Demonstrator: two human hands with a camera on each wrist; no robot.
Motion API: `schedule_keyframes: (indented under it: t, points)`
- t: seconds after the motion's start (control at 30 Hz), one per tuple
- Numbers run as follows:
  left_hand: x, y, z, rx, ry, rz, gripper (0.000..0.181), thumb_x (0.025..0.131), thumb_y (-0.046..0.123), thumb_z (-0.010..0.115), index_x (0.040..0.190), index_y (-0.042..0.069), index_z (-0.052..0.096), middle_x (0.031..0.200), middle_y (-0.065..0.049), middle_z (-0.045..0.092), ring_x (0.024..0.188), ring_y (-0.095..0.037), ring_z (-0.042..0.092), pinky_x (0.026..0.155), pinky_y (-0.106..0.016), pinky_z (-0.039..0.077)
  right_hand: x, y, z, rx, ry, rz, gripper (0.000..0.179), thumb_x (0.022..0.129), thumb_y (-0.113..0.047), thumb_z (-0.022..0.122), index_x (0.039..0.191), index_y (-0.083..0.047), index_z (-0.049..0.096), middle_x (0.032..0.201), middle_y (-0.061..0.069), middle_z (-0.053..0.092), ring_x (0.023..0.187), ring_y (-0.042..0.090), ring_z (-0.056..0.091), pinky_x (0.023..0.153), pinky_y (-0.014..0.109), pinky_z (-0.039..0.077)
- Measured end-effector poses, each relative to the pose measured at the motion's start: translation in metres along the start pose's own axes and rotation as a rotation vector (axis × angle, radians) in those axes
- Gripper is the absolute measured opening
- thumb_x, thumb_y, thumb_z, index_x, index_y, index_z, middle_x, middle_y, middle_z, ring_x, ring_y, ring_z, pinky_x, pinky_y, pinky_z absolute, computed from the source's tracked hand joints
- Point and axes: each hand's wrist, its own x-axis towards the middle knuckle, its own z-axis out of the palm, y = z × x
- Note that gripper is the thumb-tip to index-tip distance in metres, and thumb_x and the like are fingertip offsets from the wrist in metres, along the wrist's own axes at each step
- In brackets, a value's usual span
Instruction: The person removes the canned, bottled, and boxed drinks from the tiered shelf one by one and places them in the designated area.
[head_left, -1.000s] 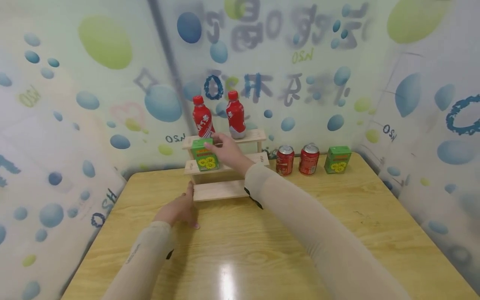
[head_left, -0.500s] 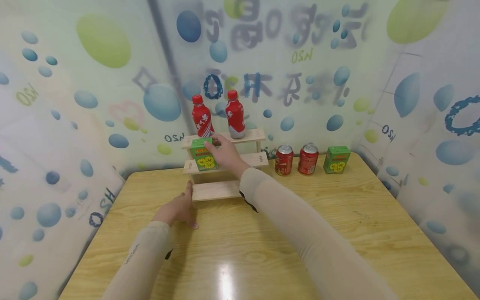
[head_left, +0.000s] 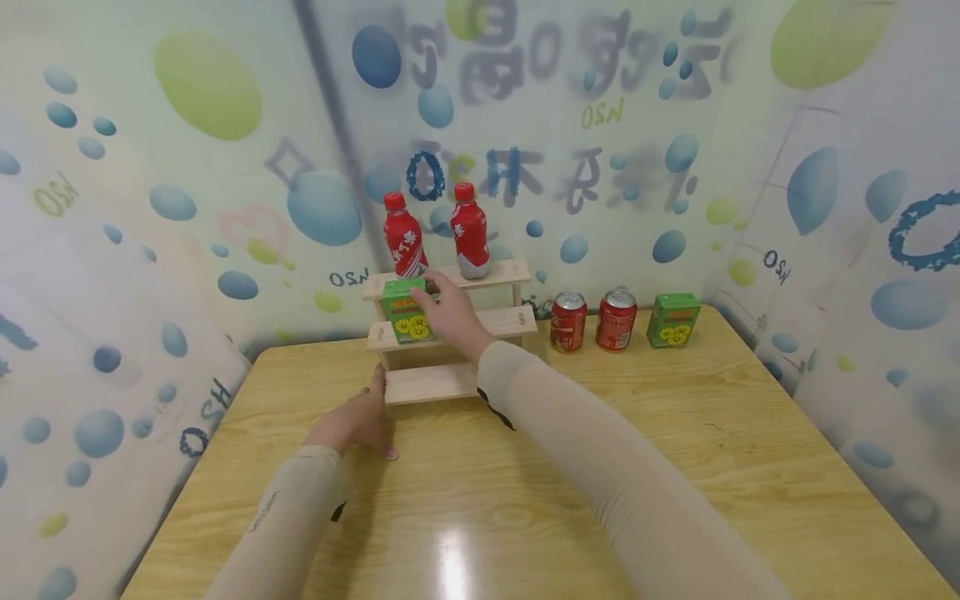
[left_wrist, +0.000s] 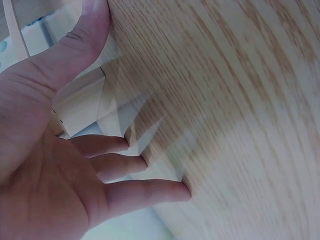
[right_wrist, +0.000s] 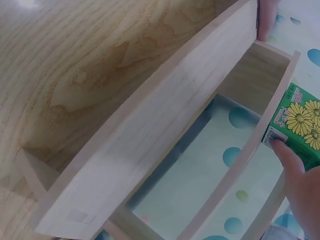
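A green drink carton (head_left: 407,312) with yellow flowers stands upright at the left end of the middle tier of a three-tier wooden shelf (head_left: 433,383). My right hand (head_left: 456,317) holds the carton at its right side. In the right wrist view, the thumb (right_wrist: 291,159) presses near the lower edge of the carton (right_wrist: 300,117); the other fingers are mostly hidden. My left hand (head_left: 358,421) touches the left end of the lowest tier. Its straight fingers (left_wrist: 147,192) reach the tabletop in the left wrist view.
Two red bottles (head_left: 405,242) (head_left: 470,237) stand on the top tier. On the table (head_left: 675,442), right of the shelf, two red cans (head_left: 568,323) (head_left: 617,322) and another green carton (head_left: 673,323) form a row by the patterned wall (head_left: 480,108).
Almost nothing differs. The right forearm has shifted slightly left since the first frame, while the right hand stays at the carton and the left hand stays at the shelf.
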Motion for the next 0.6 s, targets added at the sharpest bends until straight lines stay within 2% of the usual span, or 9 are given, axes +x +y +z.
schedule_keyframes:
  t: [0.33, 0.6]
  points:
    - [-0.002, 0.000, 0.001, -0.003, -0.002, -0.003, 0.168, 0.063, 0.035, 0.103, 0.165, 0.005, -0.026, 0.167, -0.047, 0.013, 0.154, -0.061, 0.030, 0.126, -0.070, 0.030, 0.002, 0.002, 0.002, 0.013, 0.029, 0.025, 0.055, 0.112, -0.034, 0.054, 0.162, -0.014, 0.043, 0.150, 0.012, 0.059, 0.136, 0.027, 0.061, 0.119, 0.045, 0.050]
    - [-0.005, 0.002, 0.000, 0.010, 0.009, 0.017, 0.167, 0.063, 0.034, 0.104, 0.165, 0.003, -0.024, 0.165, -0.049, 0.016, 0.152, -0.062, 0.032, 0.125, -0.070, 0.032, -0.002, 0.002, -0.010, 0.031, 0.020, 0.036, 0.053, 0.113, -0.034, 0.054, 0.160, -0.012, 0.045, 0.151, 0.013, 0.058, 0.134, 0.028, 0.063, 0.117, 0.045, 0.052]
